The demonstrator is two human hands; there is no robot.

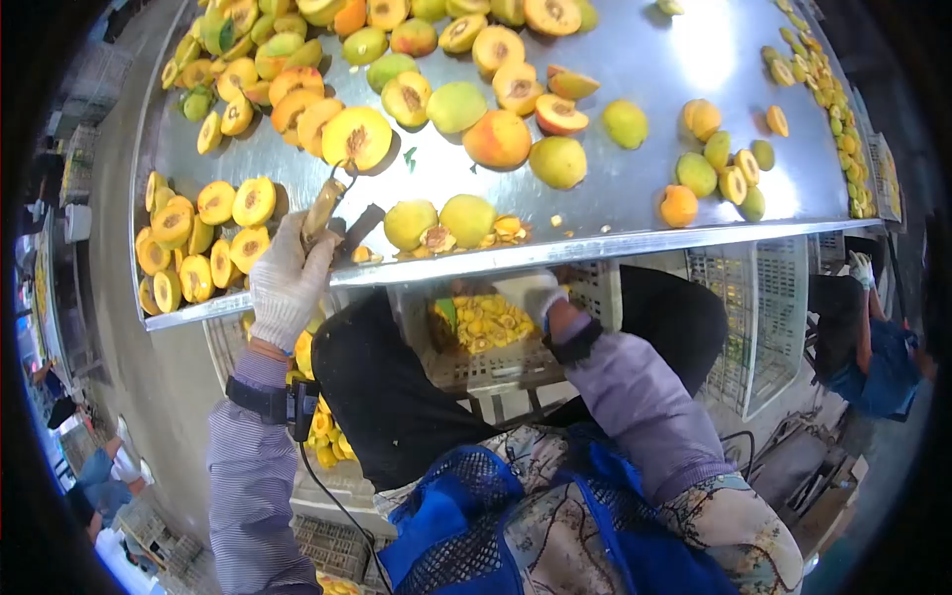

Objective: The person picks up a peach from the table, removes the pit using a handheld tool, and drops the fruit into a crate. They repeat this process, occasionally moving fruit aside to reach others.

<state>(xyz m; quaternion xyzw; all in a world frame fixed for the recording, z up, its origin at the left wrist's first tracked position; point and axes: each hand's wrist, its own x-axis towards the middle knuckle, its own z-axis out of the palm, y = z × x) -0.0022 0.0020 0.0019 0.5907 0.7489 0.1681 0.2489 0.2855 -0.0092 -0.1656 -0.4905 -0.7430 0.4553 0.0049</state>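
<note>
My left hand [288,283], in a whitish knit glove, is closed around the wooden handle of a pitting tool [322,210] at the table's front edge. The tool's wire loop overlaps the lower rim of a large halved peach [355,137] lying cut side up. Below the edge, my right hand [533,294], also gloved, reaches over a plastic crate [486,375] of yellow peach pieces [484,322]. Its fingers are blurred and partly hidden by the tabletop. Two peach halves [436,223] lie cut side down near the edge, beside scraps and a loose pit [436,239].
Whole and halved peaches [456,106] cover much of the metal table [615,213]. Cut halves [198,278] cluster at its left front corner. Another crate [764,327] stands to my right, and yellow pieces [322,436] fill a container by my left leg. A person [873,347] sits farther right.
</note>
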